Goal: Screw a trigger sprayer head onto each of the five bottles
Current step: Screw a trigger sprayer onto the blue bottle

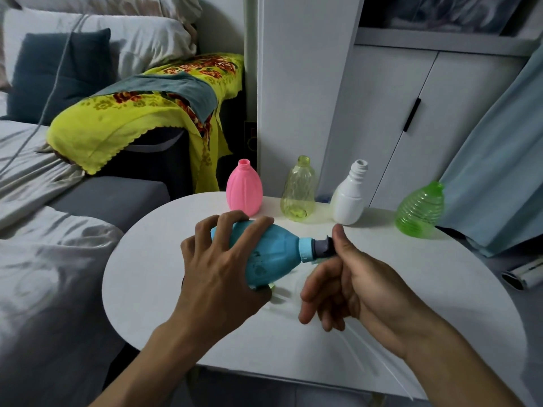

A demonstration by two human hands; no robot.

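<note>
Bottles stand in a row along the far edge of the round white table [164, 289], all upright with bare necks: a pink bottle [244, 190] at about 12 o'clock from the hands, a pale yellow bottle [298, 190] just to its right, a white bottle [350, 195] at 1 o'clock, and a ribbed green bottle [420, 211] at 2 o'clock near the table's rim. None of them touches its neighbour. Behind them rise white cupboard doors [411, 113] with a dark handle. A blue curtain [499, 157] hangs at 3 o'clock, close behind the green bottle. At 10 o'clock a bed with grey sheets [44, 259] and pillows runs alongside the table, and a yellow flowered cloth [123, 124] lies draped over a dark piece of furniture.

At the centre, a blue bottle [273, 257] is held on its side above the tabletop, base toward 9 o'clock and neck toward 3 o'clock. A sprayer head [320, 248], with a blue collar and a dark grey body, sits on its neck. Most of the head is hidden behind the right thumb.

The left hand [217, 277] grasps the bottle's body, fingers spread and curled over the top. The right hand [349, 277] pinches the grey part of the sprayer between thumb and forefinger, its other fingers loosely curled below.
</note>
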